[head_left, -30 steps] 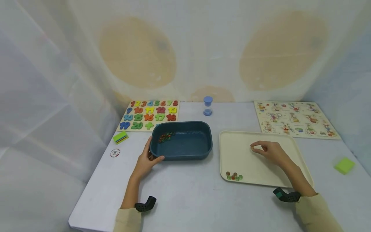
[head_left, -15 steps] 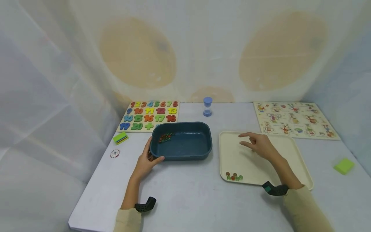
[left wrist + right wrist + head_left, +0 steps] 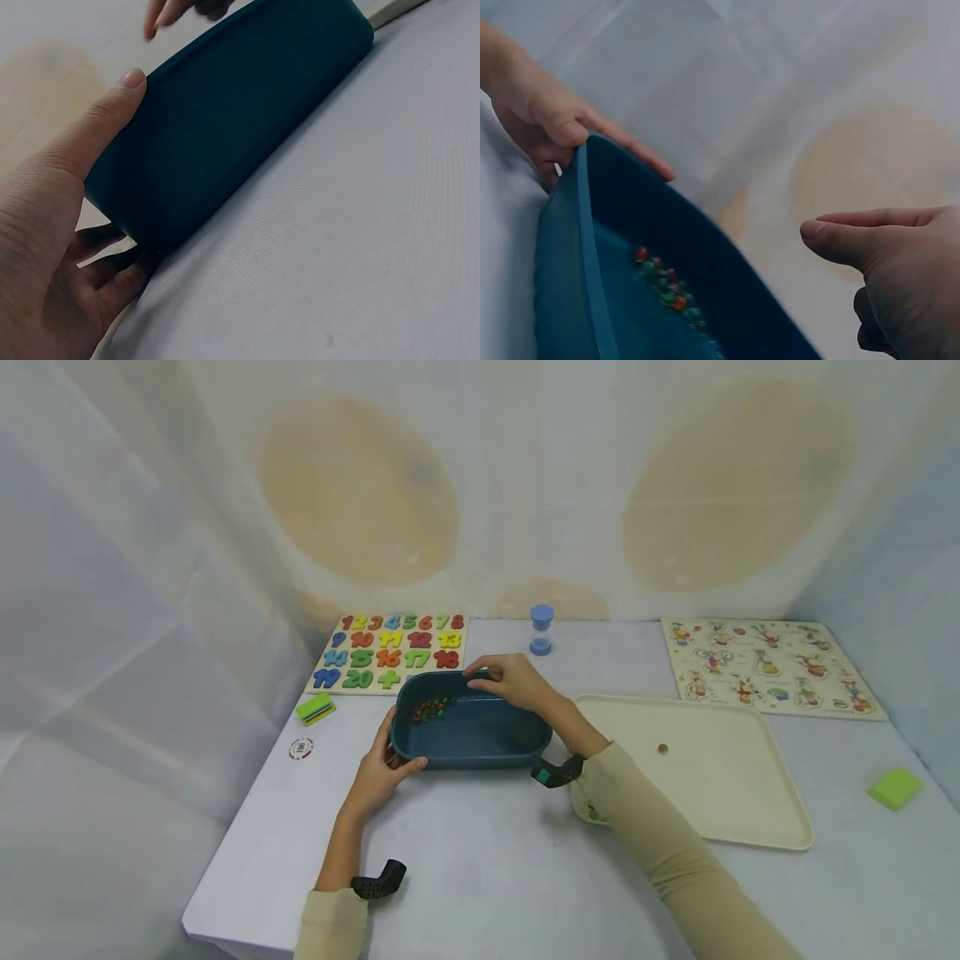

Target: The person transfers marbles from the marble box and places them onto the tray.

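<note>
My left hand (image 3: 378, 778) grips the left end of a dark teal plastic tub (image 3: 480, 737); in the left wrist view its thumb (image 3: 105, 116) lies on the side by the rim, the other fingers around the end. Small red and green glass marbles (image 3: 430, 708) are gathered at the tub's left end. Above the tub's back rim is my right hand (image 3: 516, 681), its index finger and thumb extended close together; no marble shows between them. One brownish marble (image 3: 662, 748) lies on the cream tray (image 3: 727, 785). My right sleeve hides most of the tray's near left corner, where a green marble (image 3: 593, 812) shows.
A number puzzle board (image 3: 386, 652) lies behind the tub on the left, a picture puzzle board (image 3: 772, 668) at the back right. A blue sand timer (image 3: 541, 630) stands between them. Sponge-like blocks (image 3: 315, 708) lie left; a green block (image 3: 896, 788) lies far right.
My right hand, which was pinching at a marble over the tray, parted its fingers and travelled left over the tub. The brownish marble on the tray is now uncovered. The left hand stays put.
</note>
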`<state>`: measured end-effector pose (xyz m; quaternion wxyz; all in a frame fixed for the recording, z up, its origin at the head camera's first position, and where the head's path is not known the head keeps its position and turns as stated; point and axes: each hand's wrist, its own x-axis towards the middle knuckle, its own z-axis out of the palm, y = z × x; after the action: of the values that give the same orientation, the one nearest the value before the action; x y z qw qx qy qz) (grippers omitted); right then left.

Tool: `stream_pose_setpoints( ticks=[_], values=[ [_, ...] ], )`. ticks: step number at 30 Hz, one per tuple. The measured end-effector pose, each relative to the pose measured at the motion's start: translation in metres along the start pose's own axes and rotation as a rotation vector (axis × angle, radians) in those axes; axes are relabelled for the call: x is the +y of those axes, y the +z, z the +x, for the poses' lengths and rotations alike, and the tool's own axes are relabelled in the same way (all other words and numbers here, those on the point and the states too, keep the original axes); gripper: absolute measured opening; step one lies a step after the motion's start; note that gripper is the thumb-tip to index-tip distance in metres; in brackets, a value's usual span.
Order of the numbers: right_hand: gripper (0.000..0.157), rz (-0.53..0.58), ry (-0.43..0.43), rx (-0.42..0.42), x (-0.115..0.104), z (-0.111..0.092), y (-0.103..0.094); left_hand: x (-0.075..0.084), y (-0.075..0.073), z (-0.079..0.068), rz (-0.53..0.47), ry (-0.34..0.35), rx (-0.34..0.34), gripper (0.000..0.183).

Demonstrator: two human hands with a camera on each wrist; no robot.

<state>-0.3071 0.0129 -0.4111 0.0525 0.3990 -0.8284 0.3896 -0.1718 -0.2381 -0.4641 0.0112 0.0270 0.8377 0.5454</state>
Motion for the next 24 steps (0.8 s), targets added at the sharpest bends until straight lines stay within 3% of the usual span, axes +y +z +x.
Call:
stream_pose_setpoints(
  ticks=[5,10,17,24],
  values=[
    [0.020,0.044,0.035,-0.076,0.008,0.026,0.035,-0.013,0.001,0.006,0.004,0.002,-0.002,0.092],
    [0.018,0.068,0.105,-0.124,0.017,0.035,0.061,-0.030,0.002,0.013,0.008,0.013,0.018,0.094],
    [0.021,0.020,0.170,-0.205,0.031,0.033,0.083,-0.014,-0.001,0.008,-0.025,0.000,-0.011,0.094],
    [0.018,-0.027,0.191,-0.263,0.026,0.030,0.086,0.001,-0.003,0.001,0.007,0.016,-0.010,0.093]
  ],
)
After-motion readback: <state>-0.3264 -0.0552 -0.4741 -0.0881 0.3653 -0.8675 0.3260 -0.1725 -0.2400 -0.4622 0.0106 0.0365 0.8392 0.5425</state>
